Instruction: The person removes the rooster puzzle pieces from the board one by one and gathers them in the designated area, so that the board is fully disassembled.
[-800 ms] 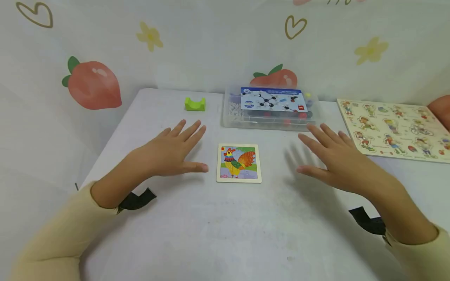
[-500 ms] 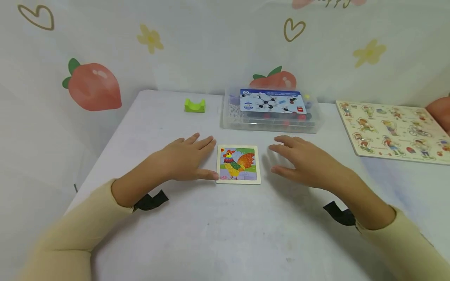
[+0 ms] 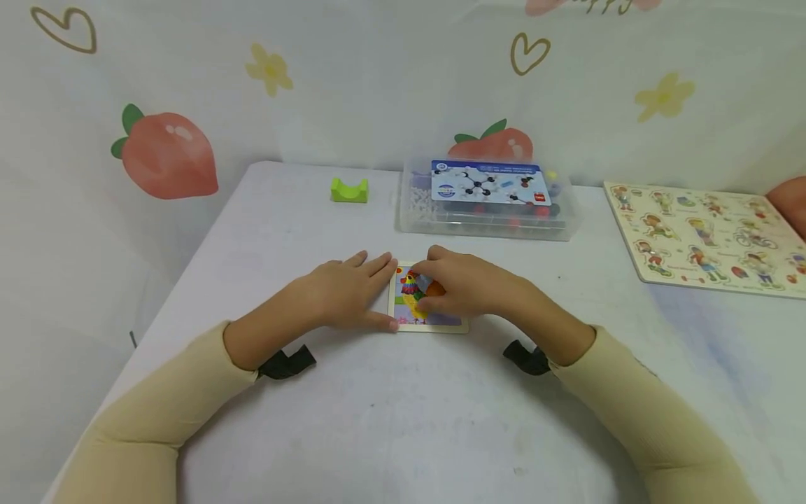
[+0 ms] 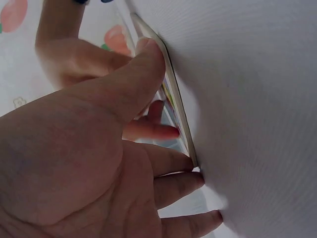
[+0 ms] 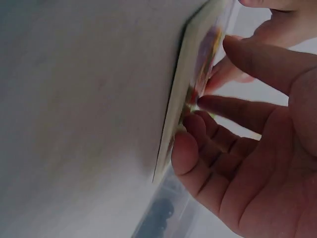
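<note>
A small square jigsaw puzzle (image 3: 434,323) of a rooster, in a pale frame, lies on the white table. My left hand (image 3: 345,294) spans its left side: in the left wrist view the thumb rests on one end of the frame (image 4: 181,104) and a fingertip meets the other end. The left fingers are mostly straight. My right hand (image 3: 474,285) is over the puzzle's right half and hides much of the tail. In the right wrist view its thumb and index finger (image 5: 237,108) stand apart, the index tip at the picture, while the other fingers bend in beside the frame.
Behind the puzzle stands a clear plastic case (image 3: 485,222) of small parts, with a blue molecule-model card (image 3: 491,182) on top. A green notched block (image 3: 349,190) is to its left. A wooden picture board (image 3: 711,238) lies at the right.
Both hands have come inward and down to the puzzle. The left hand now touches its left side, and the right hand has travelled left over the picture. The puzzle stays in place.
</note>
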Motion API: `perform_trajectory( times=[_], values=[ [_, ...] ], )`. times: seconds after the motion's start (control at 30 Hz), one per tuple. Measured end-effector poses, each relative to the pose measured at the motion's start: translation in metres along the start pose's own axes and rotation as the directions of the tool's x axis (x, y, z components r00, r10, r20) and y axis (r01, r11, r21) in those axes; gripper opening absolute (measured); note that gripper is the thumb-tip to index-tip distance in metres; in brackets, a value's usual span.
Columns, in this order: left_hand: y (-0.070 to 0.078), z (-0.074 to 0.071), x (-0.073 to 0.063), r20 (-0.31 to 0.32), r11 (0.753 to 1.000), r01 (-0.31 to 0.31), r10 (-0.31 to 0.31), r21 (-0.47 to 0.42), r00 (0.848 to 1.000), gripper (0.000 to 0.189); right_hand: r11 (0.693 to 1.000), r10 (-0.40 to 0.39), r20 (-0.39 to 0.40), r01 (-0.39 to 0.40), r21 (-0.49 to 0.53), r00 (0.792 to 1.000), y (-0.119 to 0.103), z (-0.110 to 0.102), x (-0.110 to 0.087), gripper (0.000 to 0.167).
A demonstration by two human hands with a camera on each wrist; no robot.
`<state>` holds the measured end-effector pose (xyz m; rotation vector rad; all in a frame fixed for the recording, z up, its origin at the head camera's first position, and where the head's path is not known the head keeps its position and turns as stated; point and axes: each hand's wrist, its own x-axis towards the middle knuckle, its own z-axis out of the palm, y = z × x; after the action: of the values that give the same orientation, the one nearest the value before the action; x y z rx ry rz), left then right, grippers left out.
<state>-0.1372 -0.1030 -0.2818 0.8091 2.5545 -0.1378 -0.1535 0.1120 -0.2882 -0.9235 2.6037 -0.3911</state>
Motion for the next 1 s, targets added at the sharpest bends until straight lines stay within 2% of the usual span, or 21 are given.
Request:
perform_trajectory(
  times=[0.33, 0.73, 0.83, 1.0],
  values=[
    [0.002, 0.002, 0.001, -0.024, 1.000, -0.002, 0.003, 0.019, 1.000, 0.104, 0.997, 0.061, -0.028, -0.060, 0.038, 0.998, -0.011, 0.001, 0.018, 0.034],
    [0.001, 0.005, 0.004, -0.034, 0.999, -0.009, 0.010, 0.049, 0.999, 0.103, 0.984, 0.105, -0.026, -0.100, 0.147, 0.994, -0.007, 0.000, 0.020, 0.044],
    [0.001, 0.006, 0.004, -0.038, 0.999, -0.012, 0.014, 0.053, 0.999, 0.103, 0.982, 0.086, -0.061, -0.075, 0.175, 0.994, -0.006, -0.001, 0.020, 0.041],
    [0.002, 0.007, 0.004, -0.040, 0.998, -0.010, 0.013, 0.055, 0.999, 0.103, 0.967, 0.020, -0.153, 0.020, 0.254, 0.988, -0.004, -0.002, 0.020, 0.022]
  ],
)
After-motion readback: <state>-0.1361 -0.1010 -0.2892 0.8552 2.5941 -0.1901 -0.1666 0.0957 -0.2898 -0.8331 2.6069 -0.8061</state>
